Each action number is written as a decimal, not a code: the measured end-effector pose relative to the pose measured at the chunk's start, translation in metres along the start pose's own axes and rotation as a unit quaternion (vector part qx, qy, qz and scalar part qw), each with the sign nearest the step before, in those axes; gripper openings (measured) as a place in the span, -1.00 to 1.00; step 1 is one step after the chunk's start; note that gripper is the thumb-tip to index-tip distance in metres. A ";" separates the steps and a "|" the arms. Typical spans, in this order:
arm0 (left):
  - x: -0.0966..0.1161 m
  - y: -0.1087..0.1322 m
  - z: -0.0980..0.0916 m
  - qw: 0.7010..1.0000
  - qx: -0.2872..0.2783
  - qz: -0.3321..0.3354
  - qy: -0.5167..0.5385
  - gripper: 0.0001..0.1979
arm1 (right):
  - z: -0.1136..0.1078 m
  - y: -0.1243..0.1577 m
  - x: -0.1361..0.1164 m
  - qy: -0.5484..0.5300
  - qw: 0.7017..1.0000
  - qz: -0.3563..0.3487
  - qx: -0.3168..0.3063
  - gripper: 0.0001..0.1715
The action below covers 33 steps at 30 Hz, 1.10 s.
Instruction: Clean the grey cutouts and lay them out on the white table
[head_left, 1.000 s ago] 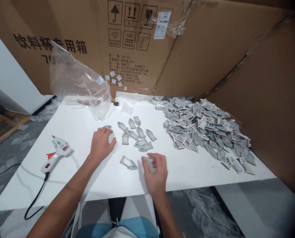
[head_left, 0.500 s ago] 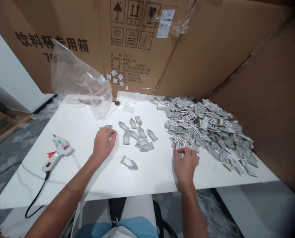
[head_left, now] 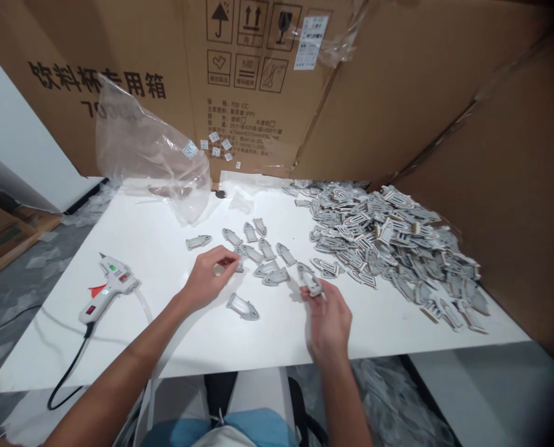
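My right hand (head_left: 327, 313) is closed on a grey boat-shaped piece (head_left: 309, 279), gripped by its lower end just above the table. Over the middle of the table, my left hand (head_left: 211, 273) has its thumb and forefinger pinched together. Its fingertips partly cover one grey piece lying there, and whatever they hold is hidden. Several similar grey pieces (head_left: 267, 248) lie loosely grouped between the hands. One more piece (head_left: 243, 306) rests nearer the front edge, and another (head_left: 198, 242) lies beyond my left hand.
A big pile of grey pieces (head_left: 374, 230) covers the right side of the white table (head_left: 277, 341). On the left lies a white glue gun (head_left: 111, 285) with a cord. A clear plastic bag (head_left: 156, 155) stands against the cardboard box (head_left: 165, 37) behind.
My right hand has come left from the pile's edge, carrying a grey piece. My left hand has moved right and slightly nearer, uncovering the piece at the far left.
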<state>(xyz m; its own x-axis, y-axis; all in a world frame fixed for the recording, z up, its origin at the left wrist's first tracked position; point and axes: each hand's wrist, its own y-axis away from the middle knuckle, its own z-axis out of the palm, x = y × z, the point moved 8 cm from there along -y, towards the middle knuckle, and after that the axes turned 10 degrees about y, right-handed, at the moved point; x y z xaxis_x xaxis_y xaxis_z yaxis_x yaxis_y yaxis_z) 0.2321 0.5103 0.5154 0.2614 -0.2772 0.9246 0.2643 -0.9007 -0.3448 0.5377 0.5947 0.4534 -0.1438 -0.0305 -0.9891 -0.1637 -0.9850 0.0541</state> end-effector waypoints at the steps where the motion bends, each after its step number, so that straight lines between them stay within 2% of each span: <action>1: -0.002 0.001 0.003 1.000 -0.009 -0.013 0.021 -0.83 | 0.013 0.008 0.004 -0.006 1.000 0.013 -0.026 -0.62; 5: -0.013 0.002 0.012 0.991 -0.041 -0.077 0.097 -0.78 | 0.056 0.039 0.016 -0.013 0.993 0.044 -0.113 -0.58; 8: -0.020 0.003 0.018 0.980 -0.062 -0.117 0.147 -0.71 | 0.075 0.059 0.020 -0.007 0.985 0.047 -0.164 -0.61; 13: -0.025 0.005 0.023 0.964 -0.072 -0.160 0.199 -0.68 | 0.085 0.074 0.018 0.020 0.977 0.033 -0.209 -0.63; 20: -0.024 0.006 0.025 0.956 -0.072 -0.163 0.231 -0.61 | 0.086 0.073 0.017 0.029 0.977 0.031 -0.210 -0.62; 24: -0.019 0.004 0.019 0.972 -0.041 -0.122 0.199 -0.71 | 0.085 0.072 0.020 0.037 0.977 0.032 -0.209 -0.61; 28: 0.002 0.004 0.011 0.996 -0.002 -0.012 0.088 -0.92 | 0.084 0.071 0.022 0.042 0.979 0.030 -0.199 -0.60; 29: 0.008 0.005 0.012 0.998 -0.006 0.020 0.054 -0.95 | 0.084 0.071 0.021 0.044 0.979 0.028 -0.199 -0.61; 33: 0.020 0.012 0.020 0.992 -0.052 0.111 -0.024 -0.84 | 0.084 0.071 0.018 0.056 0.979 0.020 -0.196 -0.64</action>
<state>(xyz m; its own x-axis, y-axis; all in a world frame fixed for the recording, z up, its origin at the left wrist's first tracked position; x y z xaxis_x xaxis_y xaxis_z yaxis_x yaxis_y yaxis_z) 0.2594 0.5011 0.5266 0.3469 -0.4581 0.8184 0.0997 -0.8496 -0.5179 0.4419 0.5383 0.4506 -0.0312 -0.0670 -0.9973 0.2302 -0.9714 0.0581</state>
